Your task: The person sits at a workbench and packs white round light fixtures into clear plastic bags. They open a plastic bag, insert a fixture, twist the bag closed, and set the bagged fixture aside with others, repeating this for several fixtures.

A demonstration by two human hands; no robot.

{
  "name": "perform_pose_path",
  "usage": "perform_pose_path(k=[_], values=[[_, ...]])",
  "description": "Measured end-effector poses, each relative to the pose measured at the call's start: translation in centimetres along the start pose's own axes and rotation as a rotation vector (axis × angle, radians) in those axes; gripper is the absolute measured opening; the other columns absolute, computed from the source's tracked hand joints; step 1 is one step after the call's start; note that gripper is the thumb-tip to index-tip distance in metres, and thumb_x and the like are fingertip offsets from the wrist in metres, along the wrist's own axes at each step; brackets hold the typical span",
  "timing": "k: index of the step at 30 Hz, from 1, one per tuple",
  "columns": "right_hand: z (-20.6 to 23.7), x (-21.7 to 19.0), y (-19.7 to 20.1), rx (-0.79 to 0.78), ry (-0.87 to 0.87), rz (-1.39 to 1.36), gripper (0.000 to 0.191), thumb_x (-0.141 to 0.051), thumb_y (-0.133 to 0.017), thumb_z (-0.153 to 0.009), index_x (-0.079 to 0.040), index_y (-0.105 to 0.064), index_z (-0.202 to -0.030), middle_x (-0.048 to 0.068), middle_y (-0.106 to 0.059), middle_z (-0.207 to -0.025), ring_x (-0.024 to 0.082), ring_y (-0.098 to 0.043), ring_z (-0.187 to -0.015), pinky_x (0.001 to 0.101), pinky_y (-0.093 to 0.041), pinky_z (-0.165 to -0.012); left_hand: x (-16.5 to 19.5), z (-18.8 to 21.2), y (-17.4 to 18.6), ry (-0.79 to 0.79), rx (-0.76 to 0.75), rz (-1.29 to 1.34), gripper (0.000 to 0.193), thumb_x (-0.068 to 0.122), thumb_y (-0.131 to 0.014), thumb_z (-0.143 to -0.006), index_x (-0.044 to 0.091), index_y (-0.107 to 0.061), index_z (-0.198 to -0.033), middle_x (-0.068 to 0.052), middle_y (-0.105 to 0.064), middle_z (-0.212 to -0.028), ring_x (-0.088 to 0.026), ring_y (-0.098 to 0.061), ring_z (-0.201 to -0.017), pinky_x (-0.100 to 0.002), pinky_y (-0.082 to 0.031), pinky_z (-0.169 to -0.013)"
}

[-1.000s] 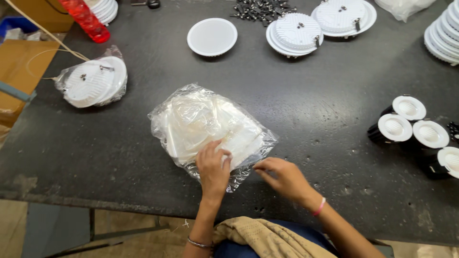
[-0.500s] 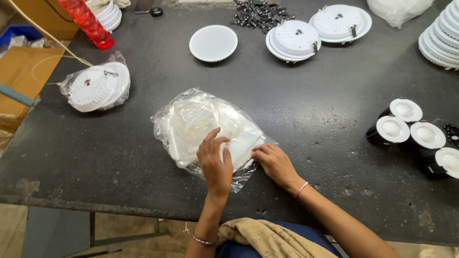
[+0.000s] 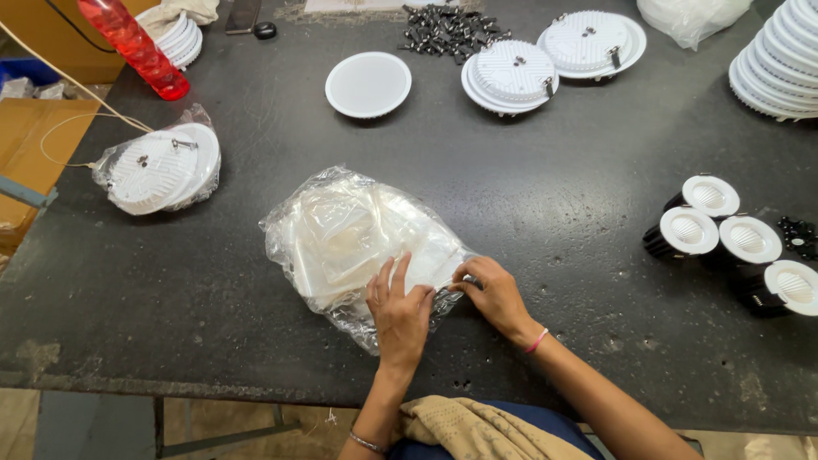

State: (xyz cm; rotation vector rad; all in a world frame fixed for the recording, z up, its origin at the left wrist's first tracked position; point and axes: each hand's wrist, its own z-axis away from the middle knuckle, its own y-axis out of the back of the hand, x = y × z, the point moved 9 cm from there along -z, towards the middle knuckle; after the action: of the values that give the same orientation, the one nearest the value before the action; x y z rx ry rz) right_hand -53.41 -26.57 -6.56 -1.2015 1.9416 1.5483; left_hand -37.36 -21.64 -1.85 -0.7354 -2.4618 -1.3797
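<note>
At the lower middle of the frame, the left hand (image 3: 399,311) lies flat with spread fingers on the near end of the clear plastic bag (image 3: 358,238). Just to the right, the right hand (image 3: 492,294) pinches the bag's near right edge. The bag sits in the centre of the dark table (image 3: 554,196), its long axis going from lower right to upper left, away from both hands. Farther up lies a white round disc (image 3: 368,83).

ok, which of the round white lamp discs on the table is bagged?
The disc at the table's left edge, beside the red bottle: it alone lies in clear plastic. The discs at the far side lie bare.
</note>
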Motion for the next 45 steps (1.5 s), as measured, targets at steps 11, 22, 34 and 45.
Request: perform_pose_path(k=[11, 22, 34, 45], values=[[0.7, -5.1, 0.4, 0.009, 0.180, 0.094, 0.032, -0.010, -0.075, -0.082, -0.009, -0.068, -0.114, 0.009, -0.068, -0.121, 0.032, -0.062, -0.118, 0.0432, -0.047, -0.101, -1.1, -1.0, -0.7, 0.149, -0.046, 0.109, 0.015, 0.013, -0.085, -0.071, 0.011, -0.073, -0.079, -0.004, -0.059, -0.142, -0.030, -0.041, -0.142, -0.049, -0.029, -0.115], [0.5, -4.0, 1.5, 0.023, 0.164, 0.065, 0.029, -0.009, -0.073, -0.085, -0.008, -0.069, -0.113, 0.010, -0.067, -0.122, 0.033, -0.060, -0.120, 0.0444, -0.046, -0.102, -1.5, -0.8, -2.0, 0.084, -0.058, -0.009, 0.010, 0.013, -0.081, -0.077, 0.009, -0.079, -0.085, -0.007, -0.054, -0.149, -0.033, -0.039, -0.141, -0.051, -0.029, -0.114], [1.9, -5.7, 2.5, 0.036, 0.133, 0.013, 0.027, -0.011, -0.073, -0.088, -0.008, -0.069, -0.114, 0.008, -0.069, -0.122, 0.031, -0.063, -0.115, 0.0435, -0.049, -0.098, -2.0, -2.4, 0.3, 0.222, -0.042, 0.124, 0.024, 0.027, -0.090, -0.068, 0.010, -0.073, -0.071, -0.006, -0.058, -0.141, -0.034, -0.038, -0.142, -0.052, -0.026, -0.113], [1.5, -5.9, 4.0, 0.106, 0.090, 0.002, 0.026, -0.009, -0.073, -0.088, -0.007, -0.070, -0.114, 0.012, -0.071, -0.118, 0.032, -0.066, -0.112, 0.0418, -0.053, -0.094, -1.3, -1.9, 0.6, 0.139, 0.025, 0.059, 0.003, 0.014, -0.077, -0.086, 0.015, -0.078, -0.088, 0.000, -0.060, -0.146, -0.030, -0.042, -0.145, -0.050, -0.028, -0.118]])
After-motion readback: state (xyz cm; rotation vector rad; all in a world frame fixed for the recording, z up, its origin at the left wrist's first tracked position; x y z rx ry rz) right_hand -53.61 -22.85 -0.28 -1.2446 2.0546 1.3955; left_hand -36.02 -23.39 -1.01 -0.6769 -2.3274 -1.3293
